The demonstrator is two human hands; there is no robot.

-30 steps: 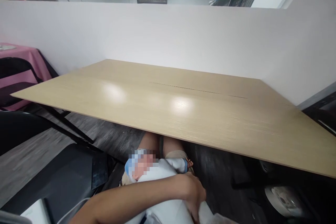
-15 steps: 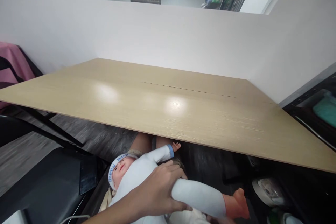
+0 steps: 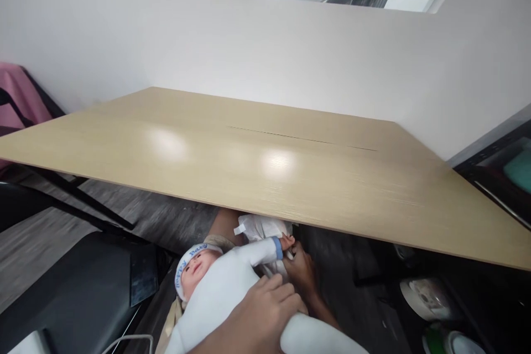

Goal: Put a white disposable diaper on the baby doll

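Note:
A baby doll (image 3: 215, 287) in a white suit and a white cap with blue lettering lies on my lap, below the near edge of the table, head to the left. My left hand (image 3: 259, 315) comes in from the lower left and is closed around the doll's body near its leg. My right hand (image 3: 302, 274) is just beyond it, beside the doll's small hand. Its fingers are closed on a bunched white cloth (image 3: 259, 228) with a small tag, held up against the underside of the table edge.
A light wooden table (image 3: 290, 177) fills the middle, backed by a white partition (image 3: 249, 50). A black chair (image 3: 83, 282) stands at the lower left and a pink-covered table (image 3: 16, 94) at the far left. Round white and green items (image 3: 427, 298) lie at the lower right.
The doll has shifted so its leg drops out of view at the bottom. My right hand has come into view, bringing the white cloth up under the table edge. My left hand keeps its grip.

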